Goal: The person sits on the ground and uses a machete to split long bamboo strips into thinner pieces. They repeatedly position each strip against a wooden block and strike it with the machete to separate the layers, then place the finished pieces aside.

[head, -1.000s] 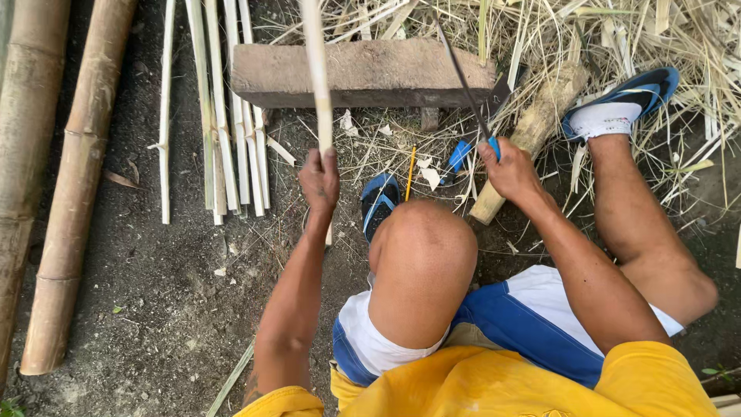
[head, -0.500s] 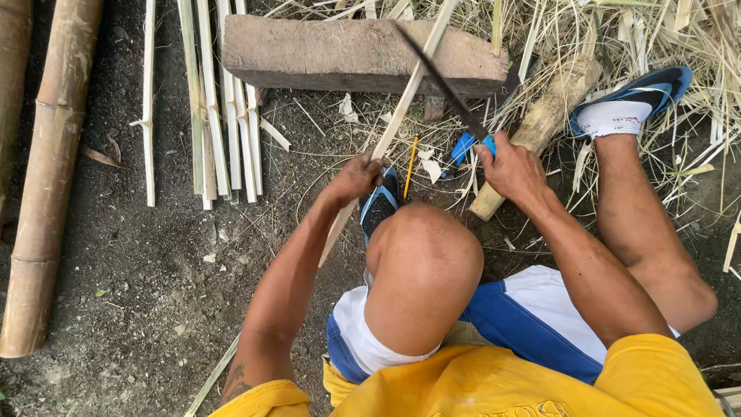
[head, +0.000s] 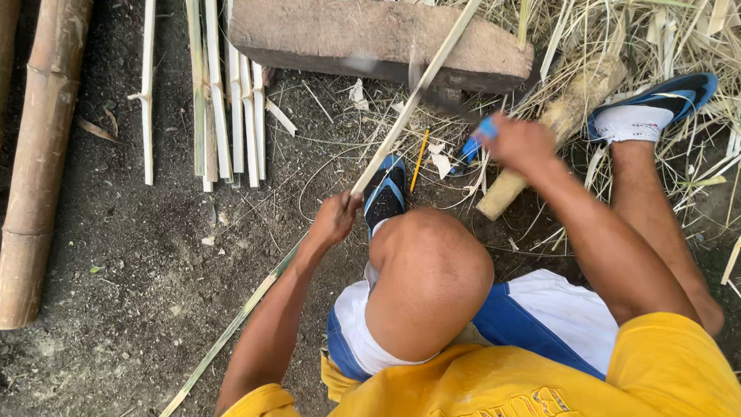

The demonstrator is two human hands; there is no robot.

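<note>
Fingers of left hand (head: 333, 218) gripping bamboo strip (head: 417, 94), right hand (head: 521, 143) clenching blue-handled knife (head: 472, 143)

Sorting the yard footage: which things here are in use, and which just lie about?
In use: left hand gripping bamboo strip; right hand holding blue-handled knife; wooden block.
Lying about: split strips, bamboo pole, pencil, straw.

Lying left of the wooden block (head: 370, 42): split bamboo strips (head: 228, 93), thick bamboo pole (head: 42, 154); sitting right of it, dry straw (head: 617, 31).
</note>
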